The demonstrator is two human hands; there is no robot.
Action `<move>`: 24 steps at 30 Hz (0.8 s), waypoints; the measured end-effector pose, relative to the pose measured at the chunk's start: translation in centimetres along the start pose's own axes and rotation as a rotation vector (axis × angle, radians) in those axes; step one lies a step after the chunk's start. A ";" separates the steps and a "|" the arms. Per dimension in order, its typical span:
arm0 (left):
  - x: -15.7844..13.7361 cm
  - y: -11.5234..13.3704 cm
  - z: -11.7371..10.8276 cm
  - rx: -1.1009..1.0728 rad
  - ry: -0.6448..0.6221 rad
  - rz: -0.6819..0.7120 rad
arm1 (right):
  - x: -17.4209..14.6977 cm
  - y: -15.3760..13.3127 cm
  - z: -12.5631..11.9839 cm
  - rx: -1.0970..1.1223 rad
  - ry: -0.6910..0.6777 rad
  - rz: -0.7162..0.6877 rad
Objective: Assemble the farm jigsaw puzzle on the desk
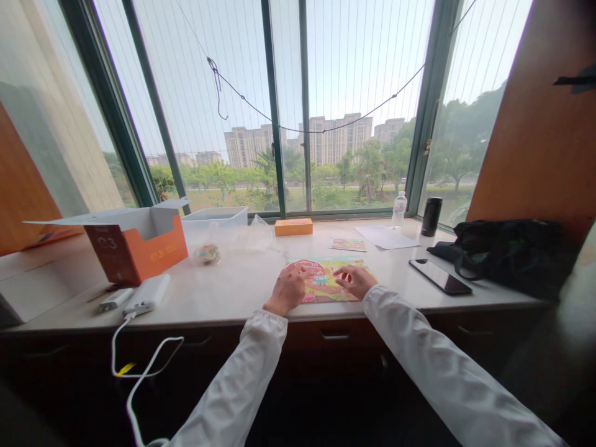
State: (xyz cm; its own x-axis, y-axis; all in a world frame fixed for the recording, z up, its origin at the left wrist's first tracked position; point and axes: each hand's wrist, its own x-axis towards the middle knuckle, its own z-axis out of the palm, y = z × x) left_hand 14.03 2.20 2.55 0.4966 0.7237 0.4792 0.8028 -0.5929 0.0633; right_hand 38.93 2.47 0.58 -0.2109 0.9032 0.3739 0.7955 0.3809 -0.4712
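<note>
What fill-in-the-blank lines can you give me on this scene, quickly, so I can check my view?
1. Of the left hand and the right hand, the ____ one is nearer the phone.
2. The sleeve at the left hand is ____ in colour.
3. The flask beside the clear bottle is ____ in colour.
4. The small box near the window is ____ in colour.

Missing words: right; white; black; orange.

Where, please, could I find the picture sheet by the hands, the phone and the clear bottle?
Picture sheet (323,282): head view, middle of its printed face.
Phone (440,277): head view, middle of its dark screen.
Clear bottle (398,212): head view, middle of its body.
</note>
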 end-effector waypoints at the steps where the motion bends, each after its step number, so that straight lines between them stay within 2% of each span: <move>1: -0.8 -0.3 -0.6 0.011 0.055 -0.058 | -0.8 0.6 -0.8 0.009 0.058 -0.008; 3: -2.6 -1.5 -1.8 0.018 0.139 -0.191 | -2.6 2.1 -2.7 -0.021 0.170 0.025; 6: -5.4 -4.1 -3.2 0.018 0.174 -0.388 | -5.9 5.3 -5.1 -0.133 0.326 0.145; 8: -6.9 -5.9 -3.8 0.049 0.172 -0.527 | -7.8 7.6 -6.0 -0.214 0.410 0.246; 10: -7.8 -7.3 -4.0 0.043 0.183 -0.611 | -9.3 9.6 -6.1 -0.270 0.431 0.345; 13: -8.1 -8.1 -3.9 -0.009 0.230 -0.638 | -10.3 11.1 -5.7 -0.332 0.443 0.473; 17: -7.8 -8.1 -3.5 -0.042 0.275 -0.630 | -9.9 10.7 -5.9 -0.329 0.367 0.632; 21: -8.1 -8.5 -3.8 -0.116 0.349 -0.593 | -9.4 9.7 -6.9 -0.284 0.339 0.692; 24: -8.5 -8.9 -4.2 -0.178 0.355 -0.525 | -9.3 9.4 -7.1 -0.290 0.335 0.724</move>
State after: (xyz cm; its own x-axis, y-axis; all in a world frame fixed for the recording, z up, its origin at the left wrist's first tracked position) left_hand 1.27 -0.20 1.59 -0.1099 0.7902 0.6029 0.8269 -0.2638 0.4966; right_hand 52.39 -3.73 -1.63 0.5496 0.7806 0.2976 0.7932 -0.3756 -0.4794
